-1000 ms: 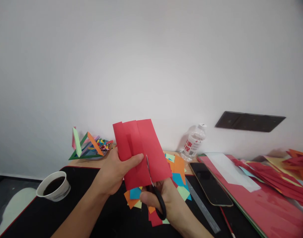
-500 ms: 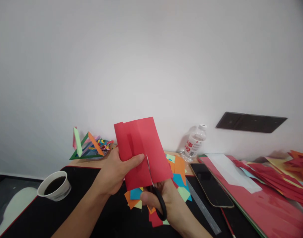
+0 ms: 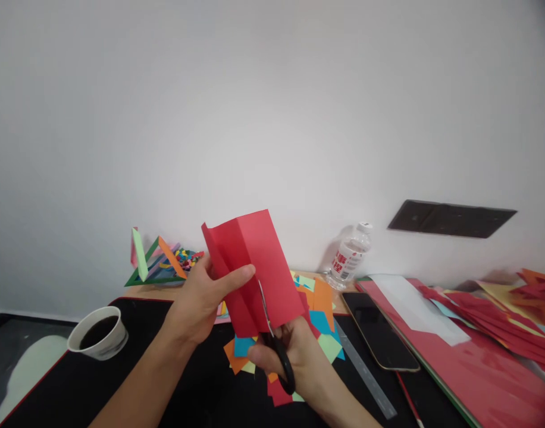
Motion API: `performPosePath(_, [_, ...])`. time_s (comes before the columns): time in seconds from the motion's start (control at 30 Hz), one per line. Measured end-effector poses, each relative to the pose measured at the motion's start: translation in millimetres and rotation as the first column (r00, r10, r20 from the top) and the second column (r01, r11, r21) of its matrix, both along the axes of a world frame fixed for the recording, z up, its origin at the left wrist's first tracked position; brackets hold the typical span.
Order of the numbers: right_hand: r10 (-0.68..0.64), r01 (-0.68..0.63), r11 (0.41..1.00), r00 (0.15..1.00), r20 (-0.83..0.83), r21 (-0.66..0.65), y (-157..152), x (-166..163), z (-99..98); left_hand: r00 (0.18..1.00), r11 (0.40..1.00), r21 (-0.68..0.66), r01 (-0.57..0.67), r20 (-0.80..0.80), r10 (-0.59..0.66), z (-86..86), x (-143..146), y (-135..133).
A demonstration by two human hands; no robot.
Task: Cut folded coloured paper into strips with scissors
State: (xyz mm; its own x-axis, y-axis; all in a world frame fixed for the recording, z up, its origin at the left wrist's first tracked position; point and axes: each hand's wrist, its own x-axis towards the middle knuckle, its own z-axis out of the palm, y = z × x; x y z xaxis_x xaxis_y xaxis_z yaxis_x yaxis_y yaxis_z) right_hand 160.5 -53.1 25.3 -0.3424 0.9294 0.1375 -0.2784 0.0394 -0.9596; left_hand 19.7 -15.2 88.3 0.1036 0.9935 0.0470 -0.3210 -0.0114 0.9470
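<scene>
L grip [image 3: 196, 306] prob. closed on paper [image 3: 272, 261]

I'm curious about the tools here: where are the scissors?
In the head view, the scissors are at the lower centre, in the right hand, one blade showing against the red paper near the left hand.

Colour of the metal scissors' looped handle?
Looped handle: black, best seen in the head view.

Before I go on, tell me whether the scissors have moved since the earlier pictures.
Yes: the scissors have shifted slightly left in the view, judged against the bottle.
</scene>
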Motion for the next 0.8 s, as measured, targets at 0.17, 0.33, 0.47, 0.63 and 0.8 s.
performPosePath(0.17, [0.024, -0.025, 0.997, 0.999, -0.024, -0.067, -3.4, -2.2, 0.5, 0.996, 0.996, -0.044, -0.074, 0.041, 0.076, -2.5, 2.5, 3.5])
performPosePath(0.33, [0.034, -0.038, 0.996, 0.998, -0.055, -0.075, -5.8, -2.6, -3.8, 0.995, 0.994, -0.076, -0.084, 0.038, 0.087, -4.6, 5.5, 5.2])
performPosePath(0.47, [0.033, -0.038, 0.996, 0.997, -0.067, -0.076, -5.5, -4.0, -4.9, 0.995, 0.994, -0.055, -0.096, 0.031, 0.098, -5.8, 5.5, 5.9])
performPosePath(0.63, [0.023, -0.029, 0.996, 0.997, -0.069, -0.083, -5.9, -7.7, -0.1, 0.991, 0.990, -0.048, -0.131, 0.005, 0.131, -7.1, 5.1, 5.6])
performPosePath(0.8, [-0.014, 0.011, 0.997, 0.999, -0.035, -0.079, -6.1, -10.4, -1.7, 0.987, 0.986, -0.035, -0.163, -0.023, 0.162, -6.8, 4.7, 4.2])
